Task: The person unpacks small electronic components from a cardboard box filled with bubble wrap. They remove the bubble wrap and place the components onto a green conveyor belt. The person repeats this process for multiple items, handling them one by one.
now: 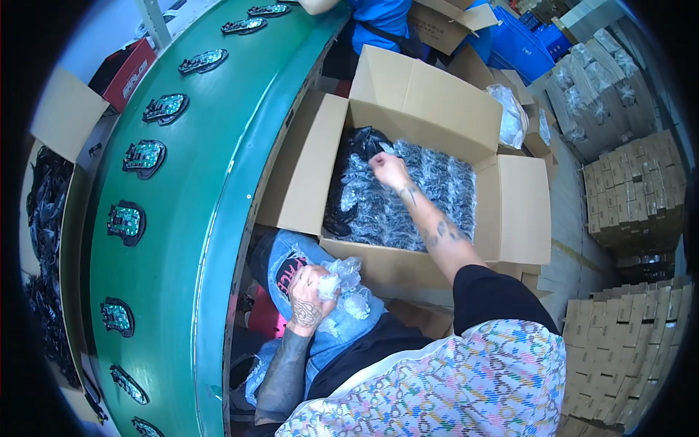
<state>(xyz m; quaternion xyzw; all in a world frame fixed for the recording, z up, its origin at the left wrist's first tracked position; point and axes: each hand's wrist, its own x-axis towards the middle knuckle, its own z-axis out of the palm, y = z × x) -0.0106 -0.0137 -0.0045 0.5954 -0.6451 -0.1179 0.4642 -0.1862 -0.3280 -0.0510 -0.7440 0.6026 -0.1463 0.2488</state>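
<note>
My left hand is closed around a bunch of crumpled clear plastic bags, resting over my jeans. My right hand reaches into an open cardboard box, its fingers pinched together. A small bit of clear plastic shows beside those fingertips, but what they grip is hidden. Rows of dark items in clear plastic bags fill most of the box. Along its left side, black unwrapped-looking pieces lie next to my right hand.
On my left runs a green conveyor belt carrying several black housings with green circuit boards. Beyond it stands a carton of black parts. A person in blue is at the far end. Stacked cartons line the right.
</note>
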